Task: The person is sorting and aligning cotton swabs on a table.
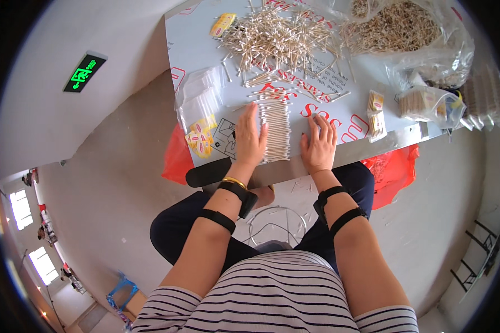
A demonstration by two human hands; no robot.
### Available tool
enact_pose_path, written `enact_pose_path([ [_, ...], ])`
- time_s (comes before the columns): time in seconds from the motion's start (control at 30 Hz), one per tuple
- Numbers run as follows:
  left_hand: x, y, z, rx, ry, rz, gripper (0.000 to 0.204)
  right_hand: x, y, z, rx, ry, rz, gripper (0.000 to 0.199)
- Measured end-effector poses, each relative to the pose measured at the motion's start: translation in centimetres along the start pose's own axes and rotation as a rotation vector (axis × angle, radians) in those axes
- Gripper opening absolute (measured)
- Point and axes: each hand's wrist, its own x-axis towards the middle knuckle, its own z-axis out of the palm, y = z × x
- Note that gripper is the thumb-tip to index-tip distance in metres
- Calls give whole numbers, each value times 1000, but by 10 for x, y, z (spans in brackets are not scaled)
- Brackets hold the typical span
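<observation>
A neat column of cotton swabs [275,125] lies side by side on the table in front of me, their white tips lined up at both ends. Along its left edge stands my left hand [250,139], fingers stretched out and thumb apart, close against the tips. My right hand [320,145] rests palm down just right of the column, its fingers spread and apart from the swabs. Neither hand grips anything. Farther back, a loose heap of cotton swabs [278,39] spreads over the tabletop, with some strays between heap and column.
Clear plastic sleeves [201,97] and yellow cards [200,141] lie at the left. On the right are filled swab packs [376,114], a large clear bag of swabs [408,28] and a smaller bag [428,104]. Red plastic bags [394,172] hang below the metal-edged table [353,137].
</observation>
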Motion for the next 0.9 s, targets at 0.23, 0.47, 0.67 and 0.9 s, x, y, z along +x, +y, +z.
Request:
enact_pose_path([
  [0.23, 15, -23, -30, 142, -49, 27, 47, 12, -3, -6, 42, 9, 11, 50],
  [0.47, 11, -27, -27, 253, -96, 72, 46, 49, -21, 4, 11, -109, -52, 53],
  [0.67, 10, -28, -25, 303, -100, 11, 52, 51, -36, 7, 9, -136, -73, 53],
  [0.9, 14, -29, -23, 356, -179, 20, 63, 96, -51, 8, 43, -121, -287, 52],
])
